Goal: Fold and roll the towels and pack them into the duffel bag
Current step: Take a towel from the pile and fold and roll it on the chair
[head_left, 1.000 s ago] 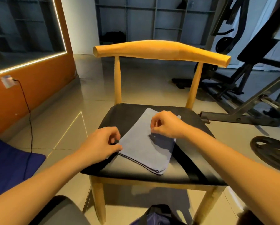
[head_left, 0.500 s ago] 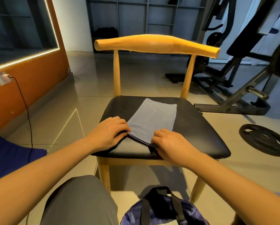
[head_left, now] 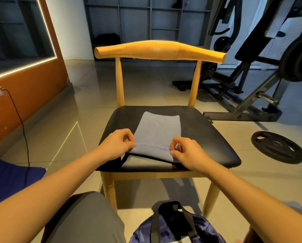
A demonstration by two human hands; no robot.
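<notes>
One folded towel [head_left: 158, 130], grey-blue, lay on a chair [head_left: 208, 135] seat. Left hand [head_left: 117, 146] and right hand [head_left: 187, 154] each pinched a near corner, that edge lifted off the seat. One duffel bag [head_left: 174, 227], blue with black straps, sat on the floor below.

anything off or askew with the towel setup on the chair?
Nothing stands out. The folded towel lies flat on the chair seat; left hand and right hand pinch its near edge, lifted slightly.
</notes>
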